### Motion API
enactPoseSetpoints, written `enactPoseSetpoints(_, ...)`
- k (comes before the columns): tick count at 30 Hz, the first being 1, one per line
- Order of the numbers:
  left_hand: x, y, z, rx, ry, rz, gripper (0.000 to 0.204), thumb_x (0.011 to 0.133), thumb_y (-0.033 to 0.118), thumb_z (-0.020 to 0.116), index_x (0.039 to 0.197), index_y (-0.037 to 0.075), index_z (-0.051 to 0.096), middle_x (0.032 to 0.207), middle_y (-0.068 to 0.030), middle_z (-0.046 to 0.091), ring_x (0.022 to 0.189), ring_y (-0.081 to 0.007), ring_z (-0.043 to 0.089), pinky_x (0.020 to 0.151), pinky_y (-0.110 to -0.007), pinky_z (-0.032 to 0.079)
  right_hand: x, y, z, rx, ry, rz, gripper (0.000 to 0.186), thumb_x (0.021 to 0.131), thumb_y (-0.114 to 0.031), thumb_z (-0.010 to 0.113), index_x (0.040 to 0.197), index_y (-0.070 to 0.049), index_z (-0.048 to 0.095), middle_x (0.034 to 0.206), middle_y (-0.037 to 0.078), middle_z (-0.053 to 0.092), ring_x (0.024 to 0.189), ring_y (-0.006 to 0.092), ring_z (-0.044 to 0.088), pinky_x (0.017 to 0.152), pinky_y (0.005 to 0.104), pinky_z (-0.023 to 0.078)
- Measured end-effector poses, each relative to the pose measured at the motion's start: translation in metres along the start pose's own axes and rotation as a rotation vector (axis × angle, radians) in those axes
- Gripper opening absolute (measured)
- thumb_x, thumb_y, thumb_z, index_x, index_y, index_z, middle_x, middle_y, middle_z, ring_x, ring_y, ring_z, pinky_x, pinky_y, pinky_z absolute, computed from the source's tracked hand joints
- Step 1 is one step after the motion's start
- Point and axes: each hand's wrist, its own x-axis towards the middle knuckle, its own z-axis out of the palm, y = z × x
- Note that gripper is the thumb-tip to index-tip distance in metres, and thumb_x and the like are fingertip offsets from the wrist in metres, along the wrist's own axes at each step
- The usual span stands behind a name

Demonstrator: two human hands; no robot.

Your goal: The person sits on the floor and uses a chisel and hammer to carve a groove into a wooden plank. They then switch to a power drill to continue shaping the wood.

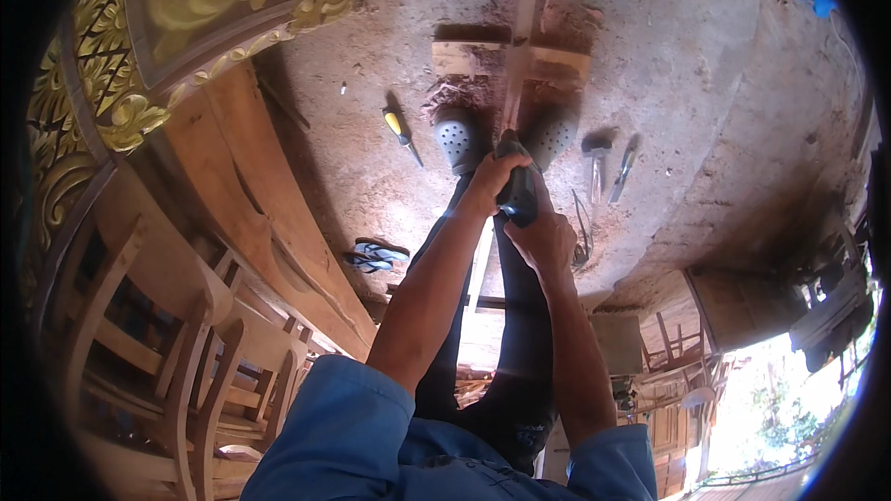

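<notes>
My left hand (pixel 497 183) wraps round the front of a dark handheld power tool (pixel 519 200), whose exact kind I cannot make out. Farther back, my right hand (pixel 546 243) grips the same tool at its rear. The tool points away from me at a long narrow wooden bar (pixel 526 9) running between my feet. Whether its tip touches the wood is hidden. Beneath the bar a short wooden board (pixel 461 58) lies crosswise, with shavings round it. A grey clog (pixel 455 141) stands left of the bar and another clog (pixel 554 134) stands right of it.
A yellow-handled screwdriver (pixel 396 125) lies left of my feet; a hammer (pixel 596 165) and a chisel (pixel 624 173) lie right. Sandals (pixel 377 255) rest near broad planks (pixel 264 213). Wooden chairs (pixel 176 334) and a gilded carved panel (pixel 139 46) fill the left side.
</notes>
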Motion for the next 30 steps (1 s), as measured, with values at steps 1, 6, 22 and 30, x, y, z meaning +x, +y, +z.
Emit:
enactPoseSetpoints(1,0.001,0.0,0.0,-0.003,-0.02,0.018,0.04,0.079,0.021,0.084,0.111,0.003,0.069,0.09,-0.0088,0.07,0.073,-0.0211,0.07,0.067,-0.035,0.058,0.001,0.001,0.0,-0.002,0.011,-0.013,0.093,0.074,-0.033,0.075,0.157,-0.03,0.034,0.079,0.022,0.074,0.075,0.0453,0.073,0.069,0.0552,0.059)
enactPoseSetpoints(6,0.006,-0.001,-0.002,0.045,-0.023,0.019,0.029,0.086,0.023,0.079,0.109,0.008,0.069,0.09,-0.0055,0.072,0.074,-0.0185,0.072,0.066,-0.034,0.06,0.003,0.005,0.003,-0.009,0.031,-0.044,0.092,0.075,-0.033,0.076,0.158,-0.03,0.035,0.078,0.022,0.074,0.072,0.0448,0.073,0.065,0.0544,0.059)
enactPoseSetpoints(22,0.0,-0.011,-0.003,-0.101,-0.116,0.106,0.029,0.09,0.017,0.074,0.115,0.006,0.066,0.094,-0.0069,0.072,0.077,-0.0195,0.073,0.068,-0.034,0.061,-0.003,0.002,-0.007,-0.064,-0.012,-0.037,0.09,0.079,-0.039,0.075,0.159,-0.029,0.034,0.082,0.02,0.075,0.077,0.0418,0.075,0.068,0.0516,0.059)
enactPoseSetpoints(30,-0.036,-0.011,0.005,-0.114,-0.092,0.118,0.038,0.09,0.015,0.074,0.125,0.006,0.063,0.099,-0.0073,0.072,0.083,-0.0189,0.073,0.075,-0.033,0.061,-0.024,-0.001,-0.017,-0.056,-0.027,-0.048,0.093,0.077,-0.033,0.077,0.159,-0.028,0.034,0.082,0.018,0.076,0.076,0.0423,0.075,0.068,0.0521,0.059)
